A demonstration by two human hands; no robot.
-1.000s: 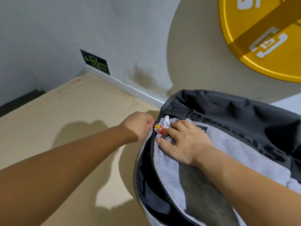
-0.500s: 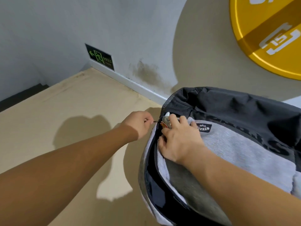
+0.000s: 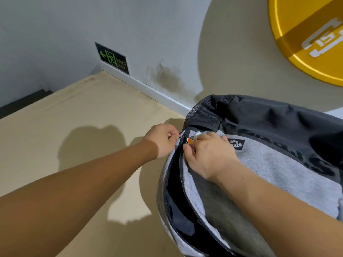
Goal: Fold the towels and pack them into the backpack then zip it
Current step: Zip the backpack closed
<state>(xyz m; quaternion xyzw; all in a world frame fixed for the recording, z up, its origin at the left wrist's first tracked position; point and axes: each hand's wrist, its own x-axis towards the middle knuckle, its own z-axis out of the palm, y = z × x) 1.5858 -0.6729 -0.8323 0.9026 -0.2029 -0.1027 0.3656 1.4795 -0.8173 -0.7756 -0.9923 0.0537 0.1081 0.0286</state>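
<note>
A grey and black backpack (image 3: 278, 169) lies at the right on a tan surface, its main zip gaping open along the left side and showing a dark inside. No towel shows in the gap. My left hand (image 3: 163, 140) pinches a small zip pull at the top end of the zip. My right hand (image 3: 207, 156) rests on the grey front panel right beside it, fingers curled at a small colourful charm (image 3: 191, 141) hanging by the zip.
The tan surface (image 3: 83, 136) stretches left and forward to a grey wall with a white skirting board. A green exit sign (image 3: 113, 60) is low on the wall. A big yellow round sign (image 3: 306, 34) fills the upper right.
The backpack's open edge has drawn slightly narrower at the top. My right hand has slid a little up towards the zip end; my left hand stays pinched there.
</note>
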